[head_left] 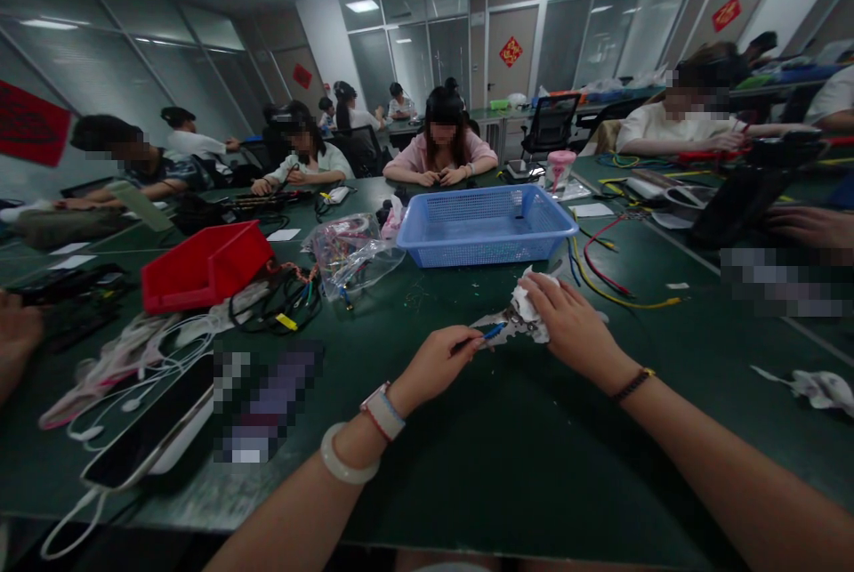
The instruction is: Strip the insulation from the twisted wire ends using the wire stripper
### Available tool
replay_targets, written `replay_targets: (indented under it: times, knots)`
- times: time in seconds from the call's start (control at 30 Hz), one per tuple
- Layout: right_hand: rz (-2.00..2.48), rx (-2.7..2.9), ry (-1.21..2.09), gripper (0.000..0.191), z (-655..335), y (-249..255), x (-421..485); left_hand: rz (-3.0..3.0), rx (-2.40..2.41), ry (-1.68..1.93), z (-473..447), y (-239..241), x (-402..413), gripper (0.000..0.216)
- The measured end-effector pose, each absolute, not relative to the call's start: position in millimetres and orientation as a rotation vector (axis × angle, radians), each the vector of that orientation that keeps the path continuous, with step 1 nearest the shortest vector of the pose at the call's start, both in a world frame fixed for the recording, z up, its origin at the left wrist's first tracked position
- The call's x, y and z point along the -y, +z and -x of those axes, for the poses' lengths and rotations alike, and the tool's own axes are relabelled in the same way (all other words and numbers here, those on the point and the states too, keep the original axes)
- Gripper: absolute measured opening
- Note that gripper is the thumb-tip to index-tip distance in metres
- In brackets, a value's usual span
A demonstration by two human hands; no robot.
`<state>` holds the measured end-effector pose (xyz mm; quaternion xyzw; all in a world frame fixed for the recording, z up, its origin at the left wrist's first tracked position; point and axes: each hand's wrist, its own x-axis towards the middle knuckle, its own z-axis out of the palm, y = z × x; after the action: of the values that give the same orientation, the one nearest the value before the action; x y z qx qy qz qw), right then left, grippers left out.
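My left hand [437,366] is closed around the end of a metal hand tool with a blue handle [494,332]; its exact kind is hard to make out. Crumpled white tissue [527,298] is under the fingers of my right hand [579,327], which presses it against the tool's metal head [517,320]. Both hands meet low over the green table [534,456], in front of a blue mesh basket [487,247]. Fingers and tissue hide part of the tool.
On the left are a red bin [206,269], a clear bag of wires [350,256], a phone [157,421] and white earphone cords. Colored cables [600,278] curve right of the basket. Another tissue [824,390] sits far right. Several people sit around the tables.
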<state>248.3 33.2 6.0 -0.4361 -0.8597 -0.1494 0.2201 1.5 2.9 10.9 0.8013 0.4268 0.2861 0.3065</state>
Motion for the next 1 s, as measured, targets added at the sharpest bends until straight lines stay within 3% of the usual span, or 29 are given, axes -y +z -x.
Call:
replay_targets:
  times: [0.23,0.83,1.0]
  knots:
    - [1.172,2.433,-0.365,0.07,-247.6,2.1,-33.3,-2.048,-1.131,0.755,-1.2,11.1,-3.8,0.024]
    - [1.228,2.425,-0.271,0.043,-243.9,-7.8,-37.5,-1.887,-1.079,0.702,1.9,6.8,-9.3,0.035]
    - [1.313,2.453,-0.194,0.045,-243.2,-7.2,-35.6,-1.846,-1.06,0.691,3.4,5.7,-11.1,0.036]
